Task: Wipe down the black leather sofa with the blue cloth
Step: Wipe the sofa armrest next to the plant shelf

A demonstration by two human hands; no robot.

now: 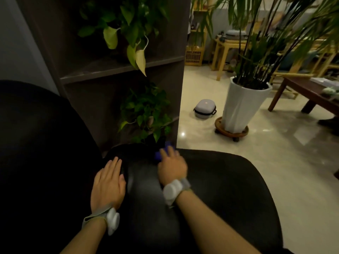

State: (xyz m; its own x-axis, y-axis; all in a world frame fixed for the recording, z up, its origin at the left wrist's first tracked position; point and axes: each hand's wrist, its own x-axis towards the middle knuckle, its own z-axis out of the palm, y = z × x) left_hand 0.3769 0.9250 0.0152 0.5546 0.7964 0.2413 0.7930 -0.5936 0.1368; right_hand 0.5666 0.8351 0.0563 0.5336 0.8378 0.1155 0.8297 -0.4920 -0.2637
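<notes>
The black leather sofa point(220, 189) fills the lower half of the head view, its armrest running away from me. My right hand point(171, 166) lies flat on the far end of the armrest and presses the blue cloth point(161, 153), which peeks out past the fingers. My left hand point(108, 184) rests flat on the leather to the left, fingers straight, holding nothing. Both wrists carry white bands. Most of the cloth is hidden under my right hand.
A dark wooden shelf unit point(119, 70) with trailing green plants point(146, 114) stands right behind the armrest. On the tiled floor to the right are a tall white planter point(240, 107), a small grey case point(205, 109) and a dark low table point(308, 92).
</notes>
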